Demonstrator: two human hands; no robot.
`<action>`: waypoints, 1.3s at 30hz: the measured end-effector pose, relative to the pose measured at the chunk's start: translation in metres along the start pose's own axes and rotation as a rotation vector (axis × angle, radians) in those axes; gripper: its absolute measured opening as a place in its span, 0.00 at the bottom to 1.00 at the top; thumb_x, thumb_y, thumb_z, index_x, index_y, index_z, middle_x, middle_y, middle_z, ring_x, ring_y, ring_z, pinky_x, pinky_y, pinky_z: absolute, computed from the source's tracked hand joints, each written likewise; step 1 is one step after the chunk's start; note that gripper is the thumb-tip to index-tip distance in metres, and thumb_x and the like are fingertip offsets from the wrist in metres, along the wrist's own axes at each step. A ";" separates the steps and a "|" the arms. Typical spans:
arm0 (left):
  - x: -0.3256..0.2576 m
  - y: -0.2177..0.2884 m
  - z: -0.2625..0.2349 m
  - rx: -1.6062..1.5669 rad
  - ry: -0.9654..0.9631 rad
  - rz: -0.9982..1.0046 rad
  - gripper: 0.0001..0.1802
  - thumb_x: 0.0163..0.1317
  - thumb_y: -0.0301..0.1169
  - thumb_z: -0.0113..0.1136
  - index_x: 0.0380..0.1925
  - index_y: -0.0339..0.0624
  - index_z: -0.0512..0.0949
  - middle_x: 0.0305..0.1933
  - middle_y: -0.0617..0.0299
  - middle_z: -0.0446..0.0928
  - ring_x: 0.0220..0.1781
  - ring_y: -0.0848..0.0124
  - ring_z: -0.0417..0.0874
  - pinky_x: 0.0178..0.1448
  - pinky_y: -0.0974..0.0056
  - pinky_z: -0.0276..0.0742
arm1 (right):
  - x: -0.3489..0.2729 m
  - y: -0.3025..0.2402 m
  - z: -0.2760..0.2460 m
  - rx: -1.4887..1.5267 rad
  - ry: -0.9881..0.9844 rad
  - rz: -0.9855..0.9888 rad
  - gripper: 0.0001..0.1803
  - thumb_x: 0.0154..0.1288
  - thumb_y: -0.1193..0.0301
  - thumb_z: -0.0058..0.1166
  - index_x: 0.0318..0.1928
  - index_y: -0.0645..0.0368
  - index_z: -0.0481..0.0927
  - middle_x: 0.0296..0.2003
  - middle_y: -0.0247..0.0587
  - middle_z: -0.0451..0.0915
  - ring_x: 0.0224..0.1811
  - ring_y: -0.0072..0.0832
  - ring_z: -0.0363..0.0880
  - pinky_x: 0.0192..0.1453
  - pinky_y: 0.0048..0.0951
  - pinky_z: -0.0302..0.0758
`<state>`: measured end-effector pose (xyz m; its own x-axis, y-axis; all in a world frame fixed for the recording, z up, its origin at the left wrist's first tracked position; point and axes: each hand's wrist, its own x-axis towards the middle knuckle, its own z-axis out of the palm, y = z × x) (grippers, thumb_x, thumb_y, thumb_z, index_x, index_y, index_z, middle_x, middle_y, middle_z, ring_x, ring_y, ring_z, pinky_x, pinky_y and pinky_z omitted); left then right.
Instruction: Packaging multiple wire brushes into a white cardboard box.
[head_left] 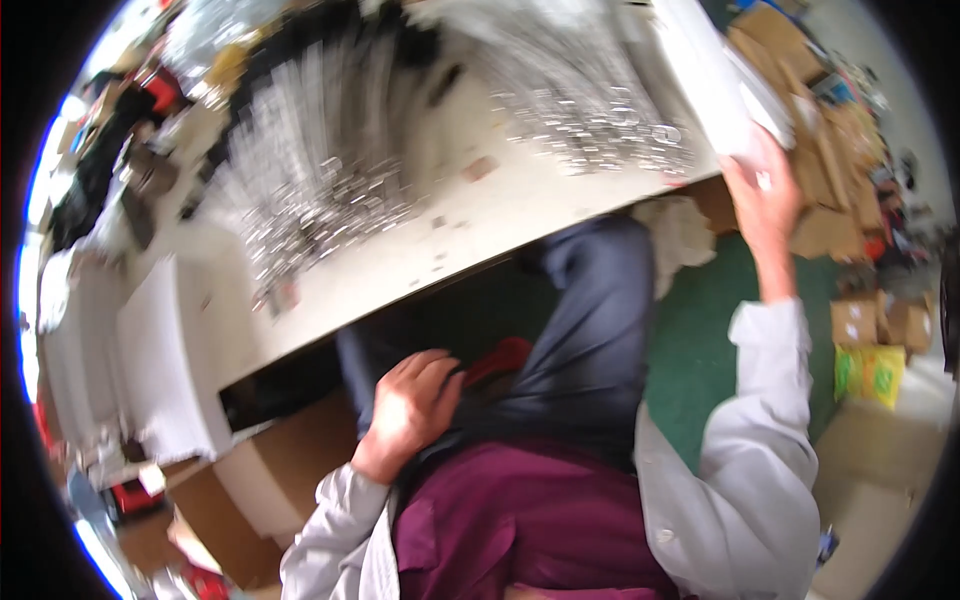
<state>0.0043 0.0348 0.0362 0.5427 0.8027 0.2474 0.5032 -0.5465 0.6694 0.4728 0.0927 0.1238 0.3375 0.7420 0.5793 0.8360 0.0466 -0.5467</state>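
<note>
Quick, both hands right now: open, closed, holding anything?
Left hand: curled on the lap beside a red thing; a grip cannot be told.
Right hand: raised, closed on white sheets.

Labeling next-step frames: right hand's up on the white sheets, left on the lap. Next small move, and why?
Probably draw the white sheets toward the body. The right hand grips them at the table edge, while the left hand rests by a red thing on the lap.
</note>
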 end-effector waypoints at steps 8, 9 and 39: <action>0.036 0.049 -0.043 0.083 0.295 0.427 0.21 0.48 0.26 0.76 0.43 0.32 0.81 0.54 0.39 0.79 0.51 0.45 0.84 0.58 0.45 0.83 | -0.065 -0.143 0.037 0.096 -0.585 -0.490 0.34 0.51 0.80 0.68 0.62 0.62 0.80 0.65 0.52 0.78 0.67 0.50 0.77 0.71 0.46 0.74; 0.036 0.055 -0.048 0.144 0.277 0.451 0.23 0.51 0.28 0.75 0.47 0.32 0.80 0.58 0.39 0.78 0.58 0.45 0.82 0.63 0.43 0.80 | -0.071 -0.150 0.042 0.099 -0.641 -0.522 0.34 0.50 0.80 0.68 0.62 0.62 0.80 0.65 0.52 0.77 0.67 0.52 0.77 0.71 0.47 0.74; -0.079 -0.039 -0.146 0.849 1.054 -0.339 0.37 0.59 0.39 0.75 0.64 0.31 0.73 0.70 0.33 0.70 0.72 0.35 0.70 0.74 0.42 0.67 | -0.106 -0.173 0.131 0.220 -0.717 -0.559 0.36 0.53 0.80 0.67 0.66 0.61 0.77 0.67 0.49 0.75 0.67 0.50 0.76 0.71 0.47 0.74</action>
<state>-0.1571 0.0276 0.0927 -0.2509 0.5155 0.8193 0.9617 0.0364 0.2716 0.2355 0.0934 0.0776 -0.4980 0.8055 0.3212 0.6709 0.5925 -0.4459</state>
